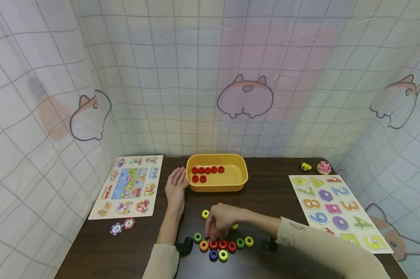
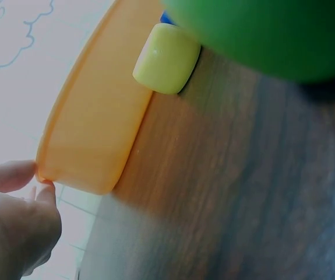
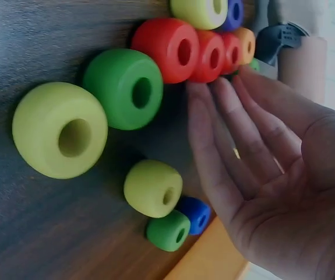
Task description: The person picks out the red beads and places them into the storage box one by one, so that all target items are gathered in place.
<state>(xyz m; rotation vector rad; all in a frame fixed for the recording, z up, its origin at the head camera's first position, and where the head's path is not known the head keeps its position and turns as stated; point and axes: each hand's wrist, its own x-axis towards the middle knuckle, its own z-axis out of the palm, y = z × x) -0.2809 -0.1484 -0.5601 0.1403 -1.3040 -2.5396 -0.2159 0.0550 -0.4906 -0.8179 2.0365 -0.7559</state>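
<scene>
My left hand (image 1: pixel 176 186) lies at the left end of a yellow plastic tray (image 1: pixel 216 188); in the left wrist view its thumb and a finger touch the tray's rim. Several red beads (image 1: pixel 208 170) sit in two rows inside the tray. My right hand (image 1: pixel 221 219) reaches down over the loose beads, its fingertips beside a row with red beads (image 3: pixel 207 58). Nothing is visibly pinched between its fingers. That row also has an orange bead (image 1: pixel 204 245) and a green bead (image 1: pixel 240 243). A blue bead (image 1: pixel 213 255) and a yellow bead (image 1: pixel 223 255) lie nearer me.
A vehicle puzzle board (image 1: pixel 126 188) lies at left, with two poker chips (image 1: pixel 122 226) below it. At right is a number puzzle board (image 1: pixel 335 213). A small yellow toy (image 1: pixel 305 166) and a pink cupcake-like toy (image 1: pixel 324 167) stand behind it. Curtains (image 1: pixel 196 77) surround the table.
</scene>
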